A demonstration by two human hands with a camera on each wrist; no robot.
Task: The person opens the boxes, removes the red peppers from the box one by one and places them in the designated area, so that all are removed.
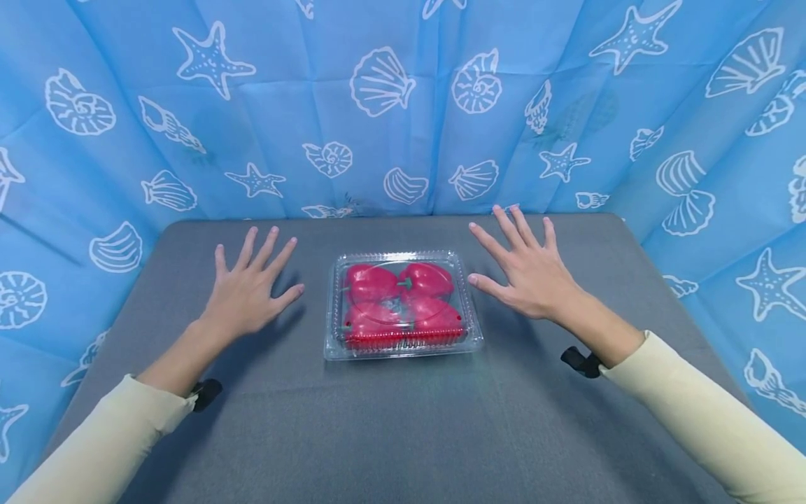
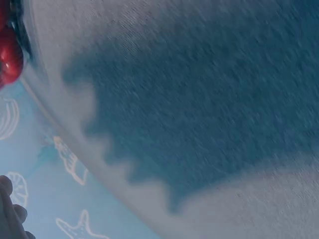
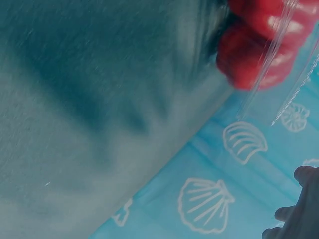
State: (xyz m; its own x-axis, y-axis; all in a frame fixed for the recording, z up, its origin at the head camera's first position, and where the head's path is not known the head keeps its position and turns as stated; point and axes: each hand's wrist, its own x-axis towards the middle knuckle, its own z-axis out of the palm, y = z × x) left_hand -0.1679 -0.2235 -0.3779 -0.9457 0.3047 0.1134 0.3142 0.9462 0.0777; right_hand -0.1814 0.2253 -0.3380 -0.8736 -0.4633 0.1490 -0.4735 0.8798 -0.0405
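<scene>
A clear plastic clamshell box (image 1: 404,355) with its lid down sits mid-table, holding several red bell peppers (image 1: 428,280) with green stems. To its left my left hand (image 1: 245,294) hovers with fingers spread and nothing in it. On the other side my right hand (image 1: 532,273) is also spread and bare, its thumb tip right by the box's edge in the head view. The right wrist view shows red peppers (image 3: 254,59) through the clear plastic, with fingertips at its lower right. A bit of red pepper (image 2: 10,55) shows at the left wrist view's edge.
The grey cloth-covered table (image 1: 390,434) reaches back to a blue curtain (image 1: 403,126) printed with white shells and starfish. Both forearms wear pale sleeves (image 1: 699,406), with a dark wrist camera (image 1: 206,394) under each wrist. The hands' shadows fall on the cloth.
</scene>
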